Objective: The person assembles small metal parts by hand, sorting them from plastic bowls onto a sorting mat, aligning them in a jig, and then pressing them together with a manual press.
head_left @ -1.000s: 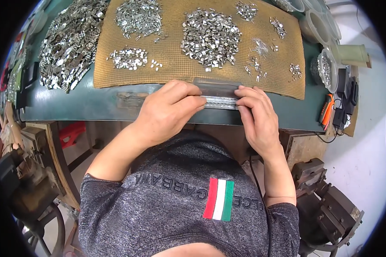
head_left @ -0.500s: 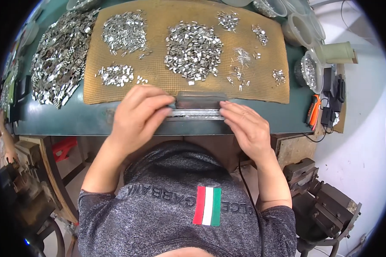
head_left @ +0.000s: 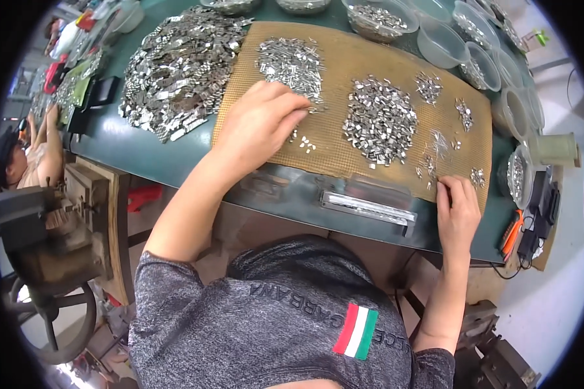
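My left hand (head_left: 256,126) is over the tan textured mat (head_left: 334,58), its thumb and fingertips drawn together at the near edge of a pile of thin metal pins (head_left: 292,65). Anything in that pinch is too small to see. At the mat's near right edge, my right hand (head_left: 459,211) has its fingers bent and closed, tips down beside a few loose pins (head_left: 429,170). What they hold, if anything, is hidden. Between the hands a narrow metal bar-shaped holder (head_left: 368,207) lies near the table edge, with a clear plastic strip (head_left: 379,188) behind it. Neither hand touches it.
A heap of small metal links (head_left: 370,123) sits mid-mat, and a large mound of linked metal strips (head_left: 175,71) lies to the left. Clear plastic tubs (head_left: 442,45) line the back and right. Orange-handled pliers (head_left: 511,235) lie at right. Another person (head_left: 36,155) sits far left.
Both hands have left the metal holder: the left went up to the pin pile, the right moved right to the mat's edge. The whole view has turned and shifted left.
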`<control>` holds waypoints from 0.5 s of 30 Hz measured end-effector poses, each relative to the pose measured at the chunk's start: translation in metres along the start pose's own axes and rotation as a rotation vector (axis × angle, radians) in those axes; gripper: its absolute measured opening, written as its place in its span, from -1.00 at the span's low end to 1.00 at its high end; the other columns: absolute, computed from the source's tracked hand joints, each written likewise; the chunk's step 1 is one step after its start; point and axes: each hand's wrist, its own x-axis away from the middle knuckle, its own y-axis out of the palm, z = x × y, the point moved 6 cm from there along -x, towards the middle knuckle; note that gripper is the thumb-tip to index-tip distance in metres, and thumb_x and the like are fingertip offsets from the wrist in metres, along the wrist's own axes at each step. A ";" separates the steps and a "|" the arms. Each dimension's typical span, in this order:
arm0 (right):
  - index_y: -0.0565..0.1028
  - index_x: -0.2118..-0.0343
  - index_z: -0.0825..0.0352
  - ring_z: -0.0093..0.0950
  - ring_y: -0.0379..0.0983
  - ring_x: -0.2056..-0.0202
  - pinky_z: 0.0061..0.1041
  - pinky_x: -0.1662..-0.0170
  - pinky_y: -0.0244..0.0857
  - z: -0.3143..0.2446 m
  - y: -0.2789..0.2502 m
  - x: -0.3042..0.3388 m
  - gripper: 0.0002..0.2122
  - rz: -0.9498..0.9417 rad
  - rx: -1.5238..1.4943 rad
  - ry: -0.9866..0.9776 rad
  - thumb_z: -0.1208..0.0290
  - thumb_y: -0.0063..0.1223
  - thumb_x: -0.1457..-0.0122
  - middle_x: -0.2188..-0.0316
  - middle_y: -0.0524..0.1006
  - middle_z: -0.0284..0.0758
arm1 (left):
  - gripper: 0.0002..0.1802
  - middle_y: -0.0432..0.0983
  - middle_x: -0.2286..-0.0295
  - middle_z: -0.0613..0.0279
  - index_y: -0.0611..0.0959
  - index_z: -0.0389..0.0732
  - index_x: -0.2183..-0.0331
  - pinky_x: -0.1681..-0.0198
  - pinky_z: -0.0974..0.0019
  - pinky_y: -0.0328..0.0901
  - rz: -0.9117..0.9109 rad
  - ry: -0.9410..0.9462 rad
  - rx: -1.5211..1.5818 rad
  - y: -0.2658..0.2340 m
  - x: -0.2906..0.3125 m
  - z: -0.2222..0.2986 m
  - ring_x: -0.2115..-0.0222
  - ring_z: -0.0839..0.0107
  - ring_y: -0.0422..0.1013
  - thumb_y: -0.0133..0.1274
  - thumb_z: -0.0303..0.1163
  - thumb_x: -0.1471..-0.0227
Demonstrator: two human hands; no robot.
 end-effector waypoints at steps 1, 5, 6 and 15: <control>0.58 0.27 0.32 -0.27 0.54 0.23 -0.36 0.15 0.42 0.000 -0.002 -0.001 -0.90 0.001 -0.003 -0.005 0.58 0.21 -0.15 0.27 0.60 -0.30 | -0.83 0.58 0.34 0.16 0.73 -0.20 0.24 0.18 0.17 0.38 -0.018 -0.002 -0.041 0.004 -0.003 0.001 0.26 0.14 0.48 0.23 -0.40 -0.09; 0.56 0.26 0.36 -0.29 0.55 0.29 -0.41 0.18 0.42 0.007 -0.004 0.008 -0.91 -0.045 -0.128 0.095 0.62 0.18 -0.18 0.31 0.60 -0.26 | -0.83 0.55 0.35 0.17 0.71 -0.20 0.25 0.15 0.13 0.37 -0.078 -0.008 -0.106 0.022 -0.010 -0.003 0.24 0.13 0.46 0.23 -0.35 -0.10; 0.56 0.25 0.37 -0.31 0.55 0.31 -0.43 0.19 0.42 0.012 -0.004 0.012 -0.91 -0.056 -0.186 0.179 0.63 0.17 -0.19 0.32 0.60 -0.24 | -0.82 0.53 0.35 0.17 0.70 -0.19 0.26 0.14 0.12 0.37 -0.089 -0.009 -0.127 0.026 -0.012 -0.003 0.23 0.12 0.45 0.22 -0.34 -0.10; 0.60 0.20 0.37 -0.32 0.62 0.26 -0.44 0.17 0.45 -0.024 -0.016 0.013 -0.87 -0.193 -0.453 0.170 0.61 0.21 -0.18 0.30 0.65 -0.23 | -0.88 0.49 0.36 0.20 0.64 -0.16 0.33 0.17 0.10 0.41 -0.032 0.138 -0.213 0.038 -0.021 -0.005 0.22 0.13 0.45 0.20 -0.36 -0.07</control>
